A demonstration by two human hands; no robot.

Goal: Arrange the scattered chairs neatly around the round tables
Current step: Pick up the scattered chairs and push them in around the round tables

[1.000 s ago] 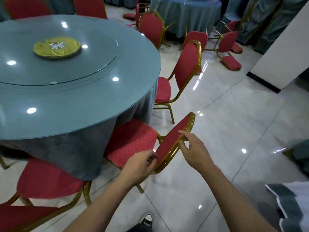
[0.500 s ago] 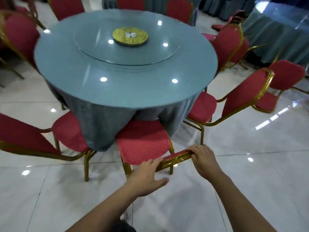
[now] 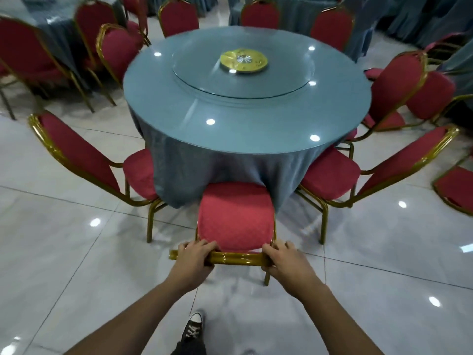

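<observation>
A red-cushioned chair with a gold frame stands straight in front of me, its seat front tucked under the cloth of the round grey-blue table. My left hand grips the left end of the chair's gold top rail. My right hand grips the right end of the same rail. Two matching chairs flank it: one on the left and one on the right, both angled toward the table.
More red chairs ring the far side of the table, with other draped tables behind. A glass turntable with a yellow centre disc lies on the tabletop. A loose chair seat sits at the right edge. My shoe rests on glossy white tiles.
The view has swung round to face the table squarely. Both hands have closed on the top rail of the chair, which now sits square to the table with its seat under the cloth.
</observation>
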